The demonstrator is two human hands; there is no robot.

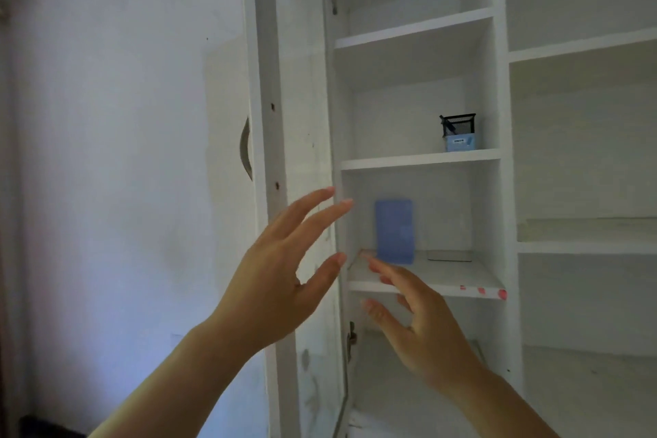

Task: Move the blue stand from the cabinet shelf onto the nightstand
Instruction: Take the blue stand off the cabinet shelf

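The blue stand [394, 230] is a flat light-blue plate standing upright near the back left of a white cabinet shelf [444, 281]. My left hand [284, 270] hovers open in front of the cabinet's door frame, to the left of the stand, fingers spread and not touching it. My right hand [423, 327] is raised below and in front of the shelf edge, open, its fingertips just under the stand's lower left corner. Neither hand holds anything. The nightstand is out of view.
A black mesh pen holder [458, 130] with a pale blue box stands on the shelf above. A thin flat clear item [449, 255] lies behind on the stand's shelf. The open cabinet door [291, 153] is left of the shelves. More white shelves [583, 245] are at right.
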